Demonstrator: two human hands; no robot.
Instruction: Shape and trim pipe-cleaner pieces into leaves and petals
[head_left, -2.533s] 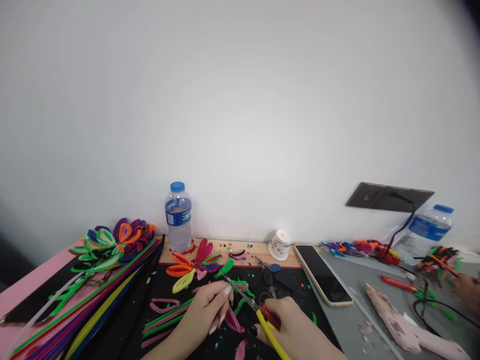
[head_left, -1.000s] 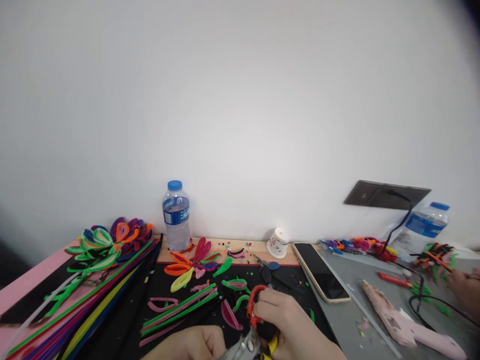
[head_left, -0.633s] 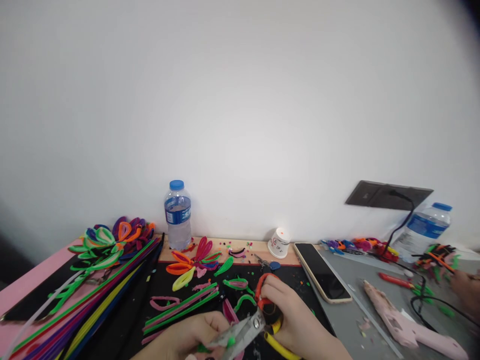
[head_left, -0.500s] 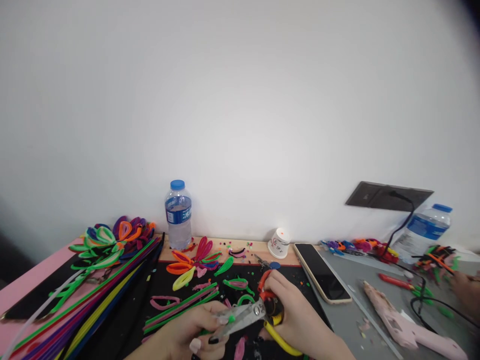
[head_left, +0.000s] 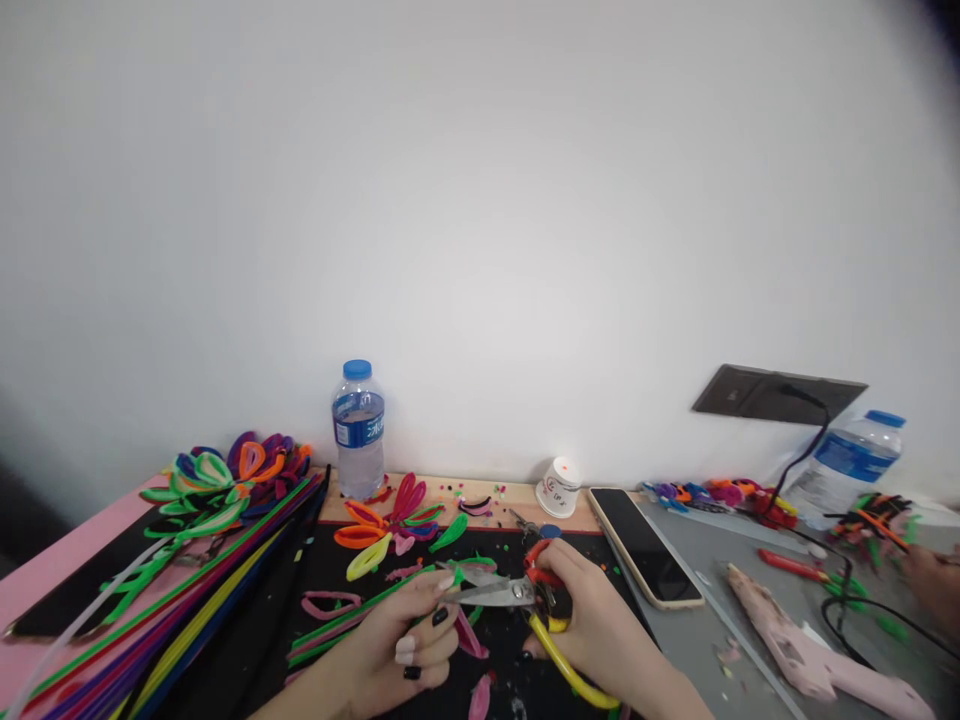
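Scissors [head_left: 517, 592] held over the black mat [head_left: 592, 548], near the middle of the surface, blades parted and pointing at the left hand [head_left: 409, 630]. Right hand [head_left: 589, 615] is closed round the red and yellow handles. Left hand has thumb and index together at the blade tips, pinching a small green piece [head_left: 457, 574]; how much of it sits between the blades, can't tell.

On the mat: a pink loop [head_left: 480, 697] near the left hand, green and pink stems [head_left: 322, 640] running under the left hand, a multicolor petal cluster [head_left: 405, 520] at the back edge. Bottle [head_left: 359, 430] upright behind the cluster, by the wall. White cup [head_left: 559, 487] upside down at the back, phone [head_left: 649, 548] lying just right of it.

Far left: long bundle of colored stems [head_left: 187, 620]. Far right: pink glue gun [head_left: 787, 635] on its side, red-handled tool [head_left: 791, 564] behind it, another person's hand [head_left: 930, 580] at the edge, blurred.
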